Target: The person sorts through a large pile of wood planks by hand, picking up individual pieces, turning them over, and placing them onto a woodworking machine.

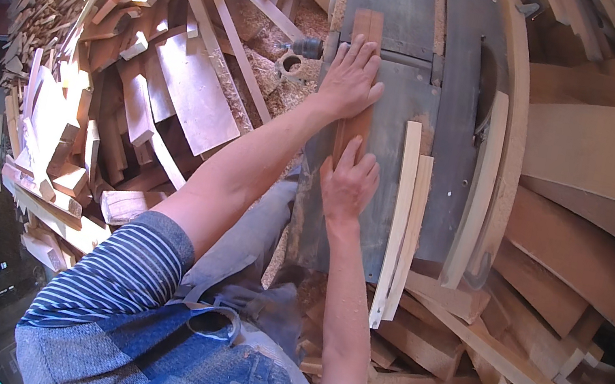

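Note:
A narrow reddish-brown wooden board (369, 26) lies lengthwise on the grey metal bed (397, 101) of a jointer-like machine. My left hand (353, 78) rests flat on its far part, fingers stretched forward and thumb out to the right. The board passes beneath that palm, across the dark slot in the bed. At the near end my right hand (350, 185) grips it, thumb at the left side, index finger extended along the top and the other fingers curled. The board's very end is hidden under this hand.
Two pale wood strips (398, 224) lie on the bed right of my hands. Longer curved pieces (507, 145) stand along the machine's right side. A drill-chuck-like part (307, 47) juts out at the left. Offcuts (193, 94) heap up at left, with planks (602, 153) stacked at right.

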### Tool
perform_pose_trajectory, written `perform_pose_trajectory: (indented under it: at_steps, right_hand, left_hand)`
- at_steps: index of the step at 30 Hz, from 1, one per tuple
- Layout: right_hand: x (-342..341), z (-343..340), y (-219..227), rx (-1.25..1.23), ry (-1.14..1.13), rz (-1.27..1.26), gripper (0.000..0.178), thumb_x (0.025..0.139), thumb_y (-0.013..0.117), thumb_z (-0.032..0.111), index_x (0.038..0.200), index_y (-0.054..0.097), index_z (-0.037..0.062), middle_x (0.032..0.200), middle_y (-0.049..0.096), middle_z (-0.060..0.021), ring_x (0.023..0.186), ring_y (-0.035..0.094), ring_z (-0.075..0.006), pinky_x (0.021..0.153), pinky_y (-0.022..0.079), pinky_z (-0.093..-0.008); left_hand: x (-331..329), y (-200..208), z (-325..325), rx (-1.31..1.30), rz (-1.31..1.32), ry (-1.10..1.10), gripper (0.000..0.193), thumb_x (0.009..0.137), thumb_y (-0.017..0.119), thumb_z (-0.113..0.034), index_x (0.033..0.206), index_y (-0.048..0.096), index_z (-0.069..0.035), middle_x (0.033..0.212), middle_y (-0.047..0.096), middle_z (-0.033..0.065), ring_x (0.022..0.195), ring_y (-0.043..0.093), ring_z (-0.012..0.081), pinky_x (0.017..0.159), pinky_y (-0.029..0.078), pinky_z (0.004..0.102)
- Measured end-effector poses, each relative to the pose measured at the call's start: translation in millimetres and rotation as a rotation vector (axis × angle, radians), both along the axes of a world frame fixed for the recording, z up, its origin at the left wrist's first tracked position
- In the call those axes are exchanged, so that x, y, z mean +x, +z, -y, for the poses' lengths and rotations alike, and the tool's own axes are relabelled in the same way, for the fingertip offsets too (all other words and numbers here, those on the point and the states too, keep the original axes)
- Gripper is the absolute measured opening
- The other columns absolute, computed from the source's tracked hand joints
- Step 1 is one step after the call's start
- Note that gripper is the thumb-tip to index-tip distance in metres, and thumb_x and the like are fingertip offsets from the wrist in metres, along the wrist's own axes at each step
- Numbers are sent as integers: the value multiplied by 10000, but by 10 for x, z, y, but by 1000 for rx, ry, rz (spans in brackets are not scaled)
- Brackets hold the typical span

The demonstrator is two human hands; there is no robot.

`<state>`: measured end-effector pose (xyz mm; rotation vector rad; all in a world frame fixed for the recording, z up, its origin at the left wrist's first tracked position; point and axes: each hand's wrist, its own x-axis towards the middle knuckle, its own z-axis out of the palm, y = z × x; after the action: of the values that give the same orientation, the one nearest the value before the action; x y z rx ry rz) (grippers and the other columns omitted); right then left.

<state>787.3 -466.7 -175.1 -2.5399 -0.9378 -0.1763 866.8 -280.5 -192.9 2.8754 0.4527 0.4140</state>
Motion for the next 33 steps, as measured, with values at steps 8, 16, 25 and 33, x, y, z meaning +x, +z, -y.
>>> perform_pose_trajectory:
  at_steps: [8, 16, 25, 33]
  right_hand:
    - [268, -291, -7, 10, -12, 25, 627, 763, 780, 288, 1303, 618, 14, 899, 495, -109, 833, 558, -287, 720, 482, -400]
    - [643, -663, -75, 7, -25, 36, 623, 770, 784, 284, 1302, 619, 6, 914, 507, -119, 843, 569, -296, 719, 499, -407]
    - [1079, -1090, -133, -12, -28, 83, 639, 777, 778, 277, 1321, 595, -5, 926, 518, -138, 857, 568, -316, 731, 510, -417]
    - [1592, -1511, -78, 16, -18, 105, 609, 783, 785, 275, 1287, 610, -20, 941, 539, -137, 864, 583, -307, 733, 514, -404]
  left_hand:
    - [323, -81, -307, 30, 62, -24, 548, 939, 535, -378, 1319, 498, 15, 1521, 392, 214, 1494, 259, 432, 1209, 223, 572]
    - [772, -149, -692, 60, 108, -42, 510, 932, 535, -360, 1291, 518, 2, 1502, 423, 208, 1480, 287, 430, 1194, 257, 573]
    - [1297, -282, -1135, 57, 142, -57, 551, 915, 524, -353, 1321, 545, 20, 1533, 416, 216, 1513, 262, 409, 1218, 232, 571]
    - [1850, -335, -1580, 122, 177, -77, 531, 912, 534, -355, 1325, 557, -22, 1514, 441, 208, 1484, 317, 411, 1187, 282, 545]
